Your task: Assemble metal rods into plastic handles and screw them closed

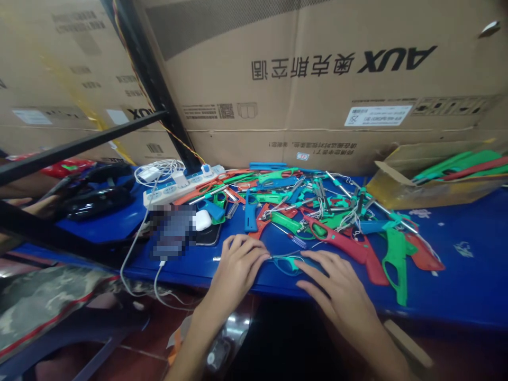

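Note:
On the near edge of the blue table lies a blue long-necked lighter casing [286, 267], with a teal trigger and thin wire inside it. My left hand [240, 262] is closed around the lighter's metal tube, whose tip sticks out to the left. Fingers spread, my right hand [337, 280] rests over the handle end and hides part of it. Beyond both hands is a pile of lighter parts: a red casing [353, 244], a green casing [397, 264], a blue casing [250, 211], metal tubes and white wires.
A power strip [184, 185] with white cables stands at the back left. Close by are a blurred-out phone [172, 233] and a white earbud case [202, 219]. An open carton [432, 190] of casings sits at right. A black metal frame [79, 143] crosses the left; another person's arm shows behind.

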The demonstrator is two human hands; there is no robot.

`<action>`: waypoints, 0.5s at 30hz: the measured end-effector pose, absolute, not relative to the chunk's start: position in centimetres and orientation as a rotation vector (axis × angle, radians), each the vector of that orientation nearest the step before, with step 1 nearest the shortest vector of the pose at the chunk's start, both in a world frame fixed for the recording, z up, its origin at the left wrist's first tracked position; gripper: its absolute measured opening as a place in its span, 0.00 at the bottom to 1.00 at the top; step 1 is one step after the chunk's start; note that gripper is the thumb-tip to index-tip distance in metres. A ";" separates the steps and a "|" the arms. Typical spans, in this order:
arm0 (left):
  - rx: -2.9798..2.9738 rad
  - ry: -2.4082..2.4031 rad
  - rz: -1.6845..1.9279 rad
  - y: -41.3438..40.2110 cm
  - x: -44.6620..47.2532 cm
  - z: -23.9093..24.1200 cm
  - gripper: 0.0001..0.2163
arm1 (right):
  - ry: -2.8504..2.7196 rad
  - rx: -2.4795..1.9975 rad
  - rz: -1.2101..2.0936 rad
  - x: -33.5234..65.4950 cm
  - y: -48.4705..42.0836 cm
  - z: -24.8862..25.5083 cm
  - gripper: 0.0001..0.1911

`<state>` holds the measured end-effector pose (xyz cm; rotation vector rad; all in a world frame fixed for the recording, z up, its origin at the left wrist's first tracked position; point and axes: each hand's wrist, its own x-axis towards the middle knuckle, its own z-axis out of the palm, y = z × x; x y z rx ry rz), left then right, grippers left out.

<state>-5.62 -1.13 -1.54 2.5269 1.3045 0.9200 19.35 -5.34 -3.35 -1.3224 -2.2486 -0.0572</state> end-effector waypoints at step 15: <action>2.651 1.274 0.894 -1.7 -5.6 -1.6 0.10 | -2.206 -1.330 -0.006 19.5 -5.4 -3.7 0.15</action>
